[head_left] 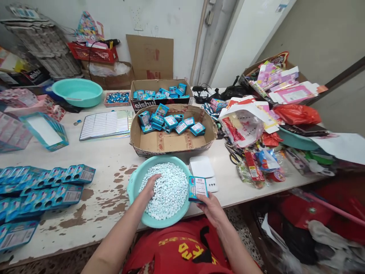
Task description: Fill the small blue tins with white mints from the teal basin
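A teal basin (134,186) full of small white tablets (168,190) sits at the table's near edge. My left hand (149,186) reaches into the tablets with its fingers curled down among them; what they hold is hidden. My right hand (209,205) grips a small blue box (197,187) upright, just over the basin's right rim. Beyond the basin stands a shallow cardboard tray (171,142) with several of the same blue boxes (171,121).
Rows of blue boxes (42,190) lie at the left. A small white scale (203,169) sits right of the basin. Another cardboard box (159,91), an empty teal basin (76,91) and a printed sheet (105,123) are further back. Packaging clutter (265,125) fills the right side.
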{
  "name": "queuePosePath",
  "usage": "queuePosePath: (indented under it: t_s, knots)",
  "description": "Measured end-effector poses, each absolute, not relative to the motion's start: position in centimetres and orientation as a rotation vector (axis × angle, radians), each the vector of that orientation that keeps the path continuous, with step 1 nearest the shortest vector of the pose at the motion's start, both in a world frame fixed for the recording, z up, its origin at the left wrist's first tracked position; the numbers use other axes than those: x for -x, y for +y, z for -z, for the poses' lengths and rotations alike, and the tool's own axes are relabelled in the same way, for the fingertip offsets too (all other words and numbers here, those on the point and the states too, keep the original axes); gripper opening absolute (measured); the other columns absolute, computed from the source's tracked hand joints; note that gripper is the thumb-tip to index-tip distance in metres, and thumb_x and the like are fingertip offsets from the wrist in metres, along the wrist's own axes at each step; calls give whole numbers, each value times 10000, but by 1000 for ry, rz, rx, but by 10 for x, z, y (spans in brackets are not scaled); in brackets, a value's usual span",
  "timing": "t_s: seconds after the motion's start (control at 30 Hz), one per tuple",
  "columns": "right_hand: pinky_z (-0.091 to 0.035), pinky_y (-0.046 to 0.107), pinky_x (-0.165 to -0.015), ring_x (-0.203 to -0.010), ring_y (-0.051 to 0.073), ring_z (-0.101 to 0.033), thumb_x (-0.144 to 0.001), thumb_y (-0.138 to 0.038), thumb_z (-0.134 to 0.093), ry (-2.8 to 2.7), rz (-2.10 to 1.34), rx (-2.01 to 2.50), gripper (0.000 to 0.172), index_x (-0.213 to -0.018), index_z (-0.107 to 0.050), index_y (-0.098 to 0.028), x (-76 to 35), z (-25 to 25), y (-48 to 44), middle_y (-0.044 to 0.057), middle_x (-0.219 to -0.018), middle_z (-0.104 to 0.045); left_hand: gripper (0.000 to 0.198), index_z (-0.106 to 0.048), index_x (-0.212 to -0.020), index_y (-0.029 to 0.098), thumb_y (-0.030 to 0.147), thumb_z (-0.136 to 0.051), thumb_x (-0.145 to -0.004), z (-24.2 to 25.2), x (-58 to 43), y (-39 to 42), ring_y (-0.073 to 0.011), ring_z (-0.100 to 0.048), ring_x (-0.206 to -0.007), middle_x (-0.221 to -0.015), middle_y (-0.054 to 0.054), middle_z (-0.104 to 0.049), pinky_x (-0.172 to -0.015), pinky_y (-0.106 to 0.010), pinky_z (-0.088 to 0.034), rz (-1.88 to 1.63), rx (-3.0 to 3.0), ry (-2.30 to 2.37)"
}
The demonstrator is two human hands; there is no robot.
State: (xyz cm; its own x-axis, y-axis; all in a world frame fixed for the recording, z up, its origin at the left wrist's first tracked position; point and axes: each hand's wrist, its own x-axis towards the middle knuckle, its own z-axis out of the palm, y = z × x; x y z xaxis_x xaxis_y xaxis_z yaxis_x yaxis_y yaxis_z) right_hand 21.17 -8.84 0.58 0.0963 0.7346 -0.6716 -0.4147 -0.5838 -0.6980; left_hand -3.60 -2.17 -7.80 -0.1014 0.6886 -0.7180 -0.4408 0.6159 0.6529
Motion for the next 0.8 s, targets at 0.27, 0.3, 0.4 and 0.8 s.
queuePosePath:
  t_s: [0.27,0.3,0.4,0.8]
  knots:
    - [-562,411,-689,-840,201,-635,-579,-360,-802,-442,-1169,1483,552,-1037,-500,-291,-260,-21,-82,-17,-988,-650,221,-568,-833,159,369,-551,-769,66,35,-19,-165,-615,-539,-656,-46,-634,-460,-263,-491,-1078,22,1151]
    - [-559,411,-698,-861,208,-630,-568,-353,-812,-481,-1164,1502,586,-1052,-487,-287,-261,-24,-78,-5,-1005,-644,211,-560,-819,157,365,-539,-785,64,35,-18,-152,-601,-509,-632,-40,-621,-429,-243,-472,-1090,52,1127]
    - [-526,376,-773,-923,219,-610,-554,-347,-825,-667,-1106,1575,581,-1036,-519,-239,-255,-29,-68,30,-986,-655,198,-554,-814,154,350,-528,-809,58,33,-16,-129,-578,-474,-612,-27,-599,-375,-203,-423,-1094,87,1057]
    - [-496,326,-676,-723,202,-617,-549,-387,-812,-1134,-1236,1552,431,-892,-643,-190,-164,-14,-44,18,-799,-673,178,-498,-727,170,330,-535,-797,8,27,-2,-88,-494,-428,-557,13,-520,-328,-162,-319,-1094,85,940]
